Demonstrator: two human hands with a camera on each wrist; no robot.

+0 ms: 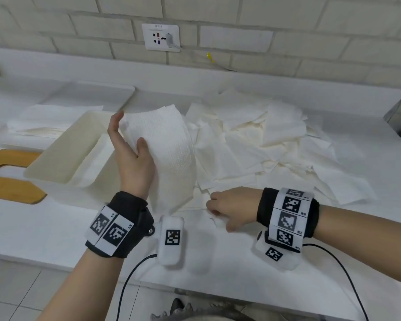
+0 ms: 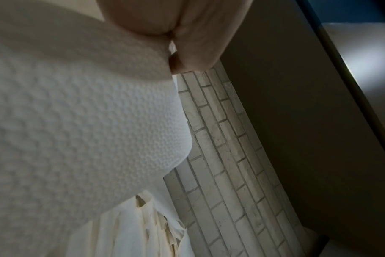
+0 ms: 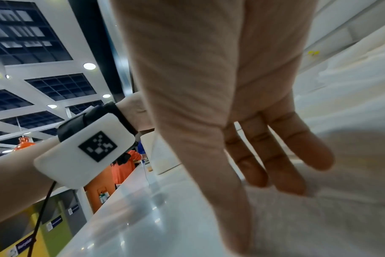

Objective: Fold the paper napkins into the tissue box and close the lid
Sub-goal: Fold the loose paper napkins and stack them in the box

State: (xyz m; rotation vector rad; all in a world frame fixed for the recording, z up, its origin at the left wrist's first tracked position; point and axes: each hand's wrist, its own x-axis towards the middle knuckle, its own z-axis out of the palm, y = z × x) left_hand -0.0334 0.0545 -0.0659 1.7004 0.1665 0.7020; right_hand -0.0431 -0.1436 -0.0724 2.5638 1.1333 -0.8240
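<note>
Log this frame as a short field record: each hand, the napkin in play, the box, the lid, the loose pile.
left hand: raised, thumb and fingers holding a textured napkin upright
right hand: low on the counter, fingers straight, on a flat napkin
tissue box: open, white paper inside
wooden lid: off, lying left of the box
loose napkins: scattered pile, right of the box

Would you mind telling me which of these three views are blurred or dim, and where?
Head view: evenly lit and mostly sharp, though the right hand looks slightly smeared. Left wrist view: dim, with the napkin so close that its near part is soft, while the brick wall is clearer. Right wrist view: the fingers and the counter beneath them are streaked with motion blur.
</note>
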